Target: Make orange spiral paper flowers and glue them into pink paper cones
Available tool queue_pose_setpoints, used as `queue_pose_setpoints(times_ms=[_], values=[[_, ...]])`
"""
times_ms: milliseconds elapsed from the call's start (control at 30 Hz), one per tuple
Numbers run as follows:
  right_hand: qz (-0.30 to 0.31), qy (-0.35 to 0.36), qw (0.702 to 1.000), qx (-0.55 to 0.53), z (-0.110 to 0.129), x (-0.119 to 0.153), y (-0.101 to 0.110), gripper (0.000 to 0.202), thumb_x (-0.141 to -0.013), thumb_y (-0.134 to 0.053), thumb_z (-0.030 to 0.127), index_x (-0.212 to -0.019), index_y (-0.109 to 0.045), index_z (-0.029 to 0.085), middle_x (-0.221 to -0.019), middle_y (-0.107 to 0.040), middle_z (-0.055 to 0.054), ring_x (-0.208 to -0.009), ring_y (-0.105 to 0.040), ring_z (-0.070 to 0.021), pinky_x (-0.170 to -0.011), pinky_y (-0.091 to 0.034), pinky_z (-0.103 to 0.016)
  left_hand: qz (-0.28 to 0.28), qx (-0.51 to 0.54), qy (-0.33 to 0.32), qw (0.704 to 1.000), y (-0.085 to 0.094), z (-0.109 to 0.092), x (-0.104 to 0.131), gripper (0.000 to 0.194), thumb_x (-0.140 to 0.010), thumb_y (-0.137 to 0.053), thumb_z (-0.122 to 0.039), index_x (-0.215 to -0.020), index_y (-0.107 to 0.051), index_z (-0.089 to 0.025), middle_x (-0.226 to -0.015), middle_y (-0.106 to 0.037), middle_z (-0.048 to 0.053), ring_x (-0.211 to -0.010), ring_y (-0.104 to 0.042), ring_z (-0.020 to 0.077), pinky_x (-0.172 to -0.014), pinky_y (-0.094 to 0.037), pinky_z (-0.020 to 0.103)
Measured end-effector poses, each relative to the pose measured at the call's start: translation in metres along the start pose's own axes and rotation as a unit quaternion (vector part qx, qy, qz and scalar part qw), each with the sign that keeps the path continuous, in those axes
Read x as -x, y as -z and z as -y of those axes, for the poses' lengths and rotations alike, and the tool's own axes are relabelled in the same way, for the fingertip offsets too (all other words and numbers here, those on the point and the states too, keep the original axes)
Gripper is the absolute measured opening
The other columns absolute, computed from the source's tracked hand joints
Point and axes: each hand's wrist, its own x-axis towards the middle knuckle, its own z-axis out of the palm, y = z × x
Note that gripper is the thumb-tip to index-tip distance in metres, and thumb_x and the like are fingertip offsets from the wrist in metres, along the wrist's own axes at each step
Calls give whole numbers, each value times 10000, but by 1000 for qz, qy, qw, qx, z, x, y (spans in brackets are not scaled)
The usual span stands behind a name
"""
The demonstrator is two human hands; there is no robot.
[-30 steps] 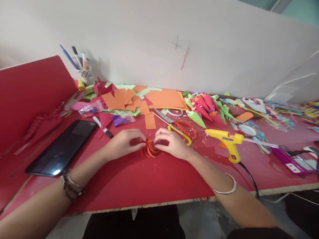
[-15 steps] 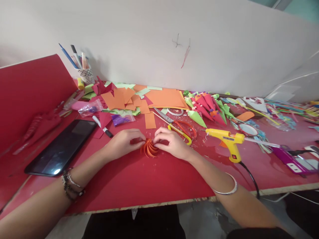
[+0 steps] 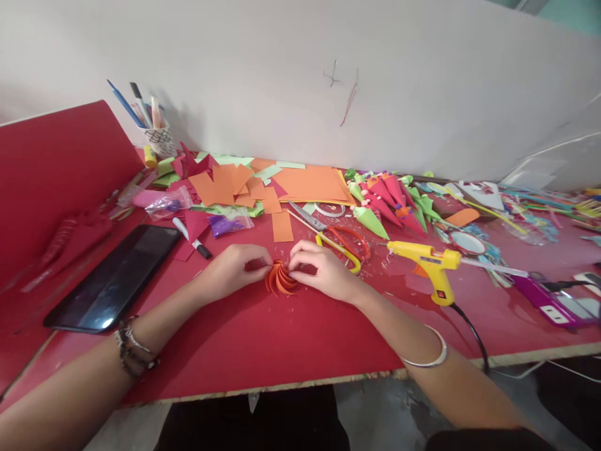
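An orange curled paper piece [image 3: 282, 280] with several curved strips rests on the red table [image 3: 263, 344], near its front edge. My left hand [image 3: 239, 269] pinches its left side between thumb and fingertips. From the right, my right hand [image 3: 322, 269] closes its fingertips on the other side of the same piece. Just behind the hands lie a small orange paper rectangle [image 3: 282, 227] and red-handled scissors [image 3: 350, 241].
A yellow glue gun [image 3: 434, 266] with a cord lies right of my right hand. A black phone [image 3: 117, 275] lies on the left. Orange sheets [image 3: 310, 185], coloured paper cones [image 3: 387, 200] and a pen cup [image 3: 161, 141] line the wall.
The orange strips have shifted slightly between my fingertips, with a wider gap showing among them on the left. Both hands keep nearly the same place.
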Motion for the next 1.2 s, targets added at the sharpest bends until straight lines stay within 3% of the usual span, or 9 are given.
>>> queue_pose_setpoints(times_ms=[700, 1000, 1200], values=[[2, 2, 1000, 6, -1, -1, -1, 70, -783, -507, 130, -729, -511, 175, -848, -501, -8, -768, -510, -107, -730, -411, -254, 20, 10, -31, 999, 1, 4, -2, 132, -820, -467, -232, -751, -556, -163, -701, -586, -20, -643, -529, 91, -609, -390, 196], [-1, -7, 1000, 0, -2, 0, -2, 28, -783, -519, 158, -791, -538, 178, -850, -512, -14, -764, -522, -115, -717, -427, -261, -26, 15, -26, 999, 0, 0, -1, 134, -815, -496, -277, -847, -579, -176, -785, -593, 7, -690, -541, 106, -647, -424, 213], [-10, 1, 1000, 3, -2, 0, -3, 26, -781, -530, 160, -787, -550, 177, -849, -521, -13, -789, -524, -120, -744, -423, -274, -24, 6, -58, 998, -3, 0, -1, 138, -827, -478, -235, -839, -600, -171, -778, -588, 27, -685, -548, 112, -624, -432, 221]])
